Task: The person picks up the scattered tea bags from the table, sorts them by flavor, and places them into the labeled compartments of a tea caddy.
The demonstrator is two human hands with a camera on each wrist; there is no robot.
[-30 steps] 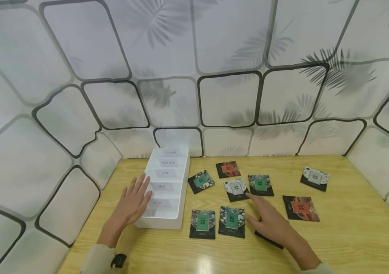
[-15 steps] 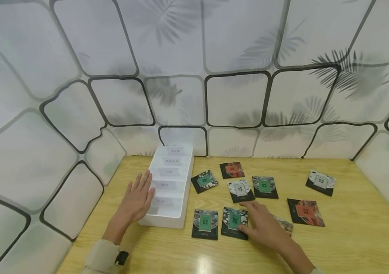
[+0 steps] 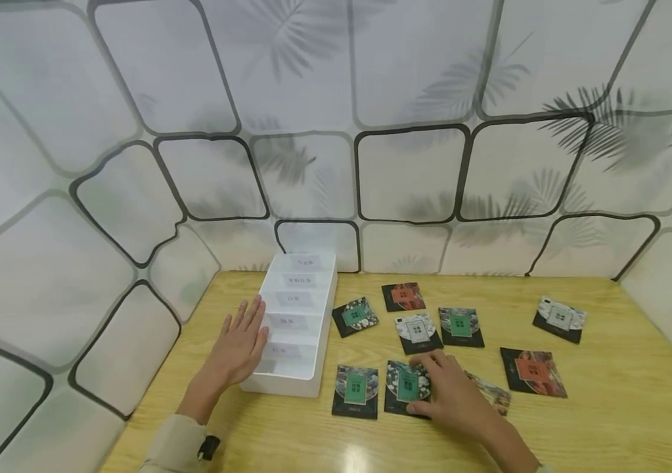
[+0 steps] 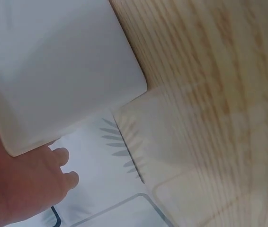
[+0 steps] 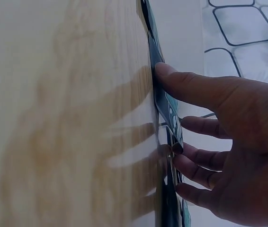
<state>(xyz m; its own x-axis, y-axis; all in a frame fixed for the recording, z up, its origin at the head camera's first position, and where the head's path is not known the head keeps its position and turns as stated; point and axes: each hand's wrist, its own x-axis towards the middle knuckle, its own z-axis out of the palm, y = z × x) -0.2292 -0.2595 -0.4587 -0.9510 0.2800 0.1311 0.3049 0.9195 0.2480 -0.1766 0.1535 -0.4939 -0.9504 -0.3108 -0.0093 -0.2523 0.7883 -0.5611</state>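
In the head view my right hand (image 3: 454,394) is over a black tea sachet (image 3: 404,387) with a green label and white flower print. My thumb (image 5: 165,71) lies on one edge of it and my fingers are curled at its other side, gripping it low over the table. My left hand (image 3: 232,348) lies with straight fingers along the left side of a white compartment box (image 3: 285,385); the left wrist view shows the box's end wall (image 4: 67,80) beside that hand. Paper labels mark the box's sections.
Another green-labelled sachet (image 3: 355,392) lies left of the gripped one. Behind are more sachets, among them a red one (image 3: 403,297) and a white one (image 3: 418,333). A red sachet (image 3: 533,372) lies farther right. A patterned wall (image 3: 406,243) borders the wooden table (image 3: 607,420).
My right hand has moved left and down from beside the white sachet onto the flower-print green one, uncovering part of a sachet beneath the wrist. My left hand stays at the box.
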